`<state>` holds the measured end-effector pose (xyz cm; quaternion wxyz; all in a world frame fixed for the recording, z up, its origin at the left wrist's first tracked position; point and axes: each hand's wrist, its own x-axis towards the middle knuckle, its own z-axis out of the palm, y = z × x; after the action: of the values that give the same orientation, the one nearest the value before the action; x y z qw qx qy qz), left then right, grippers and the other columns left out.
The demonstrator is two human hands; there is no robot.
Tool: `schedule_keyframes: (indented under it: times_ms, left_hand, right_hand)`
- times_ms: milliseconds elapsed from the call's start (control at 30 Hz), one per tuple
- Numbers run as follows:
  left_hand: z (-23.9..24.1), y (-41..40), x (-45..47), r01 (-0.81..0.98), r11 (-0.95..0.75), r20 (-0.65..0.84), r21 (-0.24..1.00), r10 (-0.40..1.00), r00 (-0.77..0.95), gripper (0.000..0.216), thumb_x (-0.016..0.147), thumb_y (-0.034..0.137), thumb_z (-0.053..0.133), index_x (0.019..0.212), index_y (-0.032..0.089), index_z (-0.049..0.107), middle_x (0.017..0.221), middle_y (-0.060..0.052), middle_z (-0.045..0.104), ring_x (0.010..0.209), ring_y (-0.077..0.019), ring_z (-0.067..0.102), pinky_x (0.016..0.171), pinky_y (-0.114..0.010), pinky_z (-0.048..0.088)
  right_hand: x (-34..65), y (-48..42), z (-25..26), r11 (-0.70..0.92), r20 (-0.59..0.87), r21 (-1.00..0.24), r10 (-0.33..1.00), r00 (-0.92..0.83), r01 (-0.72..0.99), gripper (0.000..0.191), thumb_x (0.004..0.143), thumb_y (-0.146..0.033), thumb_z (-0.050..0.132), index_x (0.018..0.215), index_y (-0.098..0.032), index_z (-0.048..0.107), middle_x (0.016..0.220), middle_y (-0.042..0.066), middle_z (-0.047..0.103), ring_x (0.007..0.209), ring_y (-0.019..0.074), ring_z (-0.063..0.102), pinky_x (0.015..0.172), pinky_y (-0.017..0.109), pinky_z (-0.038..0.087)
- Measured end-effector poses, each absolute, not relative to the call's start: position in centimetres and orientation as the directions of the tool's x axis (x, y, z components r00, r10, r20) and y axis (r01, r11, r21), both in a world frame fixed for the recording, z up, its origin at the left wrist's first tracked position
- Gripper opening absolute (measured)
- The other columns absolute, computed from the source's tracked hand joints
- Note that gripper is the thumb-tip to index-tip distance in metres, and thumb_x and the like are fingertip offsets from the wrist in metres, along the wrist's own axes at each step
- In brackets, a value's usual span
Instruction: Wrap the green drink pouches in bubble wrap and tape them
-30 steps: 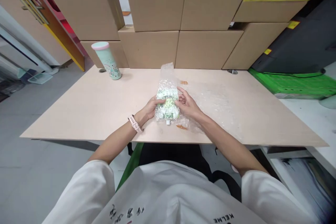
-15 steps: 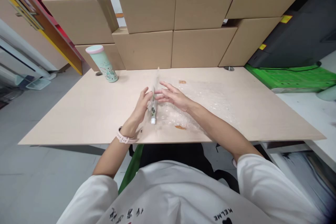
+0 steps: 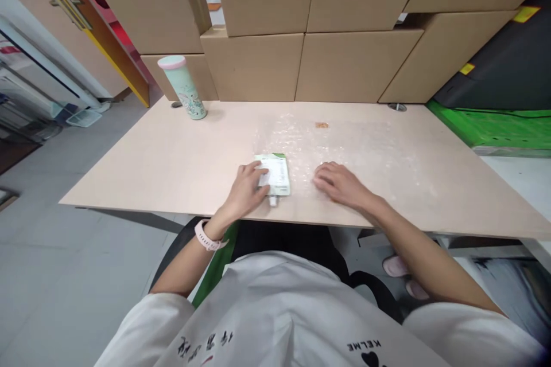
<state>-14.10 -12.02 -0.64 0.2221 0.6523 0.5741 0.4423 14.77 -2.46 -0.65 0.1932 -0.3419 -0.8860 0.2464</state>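
A white and green pouch with a small white cap (image 3: 275, 175) lies flat near the table's front edge. My left hand (image 3: 246, 189) rests on its left side, fingers curled over it. My right hand (image 3: 340, 182) lies palm down to the right, fingers loosely bent, pressing on a clear sheet of bubble wrap (image 3: 336, 146) that is spread flat over the table's middle. The pouch lies at the wrap's left front corner; I cannot tell if it is on or under the wrap.
A mint tumbler with a pink lid (image 3: 183, 88) stands at the back left of the beige table (image 3: 163, 160). Stacked cardboard boxes (image 3: 301, 63) line the far edge. A small brown scrap (image 3: 321, 124) lies on the wrap. A green mat (image 3: 495, 126) lies at the right.
The pouch was held up in bubble wrap between both hands, then turned on edge. Now it lies flat on the table, the wrap is spread out, and my right hand has moved right.
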Motion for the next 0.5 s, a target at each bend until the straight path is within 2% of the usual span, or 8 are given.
schedule_keyframes:
  times_ms: [100, 167, 233, 300, 367, 500]
  left_hand:
    - [-1.5, -12.5, -11.2, 0.56, -0.295, 0.33, 0.775, 0.943, 0.04, 0.04, 0.074, 0.026, 0.074, 0.112, 0.032, 0.067, 0.131, -0.004, 0.06, 0.119, -0.0334, 0.052, 0.106, -0.055, 0.043]
    - [-2.1, -12.6, -10.2, 0.618, -0.296, 0.336, 0.728, 0.94, 0.056, 0.037, 0.078, 0.026, 0.069, 0.115, 0.034, 0.066, 0.132, -0.003, 0.059, 0.119, -0.032, 0.053, 0.104, -0.054, 0.045]
    - [-2.4, -12.5, -9.8, 0.681, -0.288, 0.356, 0.674, 0.933, 0.043, 0.034, 0.082, 0.024, 0.065, 0.115, 0.032, 0.065, 0.131, -0.005, 0.059, 0.119, -0.0315, 0.052, 0.104, -0.053, 0.044]
    - [-2.6, -12.4, -9.9, 0.717, -0.282, 0.38, 0.638, 0.925, 0.026, 0.034, 0.083, 0.021, 0.062, 0.116, 0.03, 0.064, 0.127, -0.007, 0.061, 0.117, -0.0313, 0.053, 0.104, -0.053, 0.044]
    - [-2.7, -12.4, -10.1, 0.72, -0.276, 0.393, 0.637, 0.92, 0.005, 0.038, 0.082, 0.017, 0.06, 0.119, 0.028, 0.061, 0.121, -0.009, 0.063, 0.113, -0.0311, 0.054, 0.102, -0.052, 0.045]
    - [-2.8, -12.3, -10.5, 0.668, -0.259, 0.378, 0.697, 0.925, -0.036, 0.043, 0.078, 0.012, 0.062, 0.119, 0.027, 0.061, 0.112, -0.009, 0.064, 0.108, -0.0316, 0.056, 0.098, -0.053, 0.047]
  right_hand:
    - [16.7, -2.4, 0.1, 0.584, 0.256, -0.47, 0.808, -0.53, 0.662, 0.037, 0.095, -0.056, 0.042, 0.091, -0.036, 0.073, 0.089, 0.01, 0.066, 0.109, 0.0386, 0.058, 0.1, 0.073, 0.036]
    - [16.4, -3.4, 0.2, 0.566, 0.336, -0.441, 0.824, -0.457, 0.696, 0.037, 0.096, -0.055, 0.039, 0.1, -0.037, 0.071, 0.101, 0.011, 0.067, 0.116, 0.0389, 0.054, 0.101, 0.07, 0.037]
    - [14.9, -4.8, 0.0, 0.599, 0.344, -0.481, 0.8, -0.491, 0.64, 0.035, 0.097, -0.052, 0.041, 0.117, -0.036, 0.066, 0.128, 0.008, 0.061, 0.126, 0.035, 0.05, 0.104, 0.062, 0.041]
    - [13.0, -5.9, -0.5, 0.613, 0.293, -0.529, 0.781, -0.551, 0.587, 0.041, 0.096, -0.051, 0.044, 0.132, -0.036, 0.057, 0.147, 0.003, 0.049, 0.136, 0.0325, 0.043, 0.109, 0.058, 0.04]
    - [11.4, -6.5, -1.1, 0.597, 0.245, -0.551, 0.783, -0.571, 0.583, 0.045, 0.096, -0.051, 0.045, 0.137, -0.037, 0.054, 0.153, 0.002, 0.042, 0.14, 0.0342, 0.038, 0.111, 0.06, 0.037]
    - [9.6, -6.2, -1.2, 0.543, 0.263, -0.639, 0.82, -0.508, 0.545, 0.042, 0.091, -0.046, 0.054, 0.132, -0.038, 0.059, 0.149, 0.003, 0.047, 0.139, 0.0352, 0.039, 0.113, 0.06, 0.036]
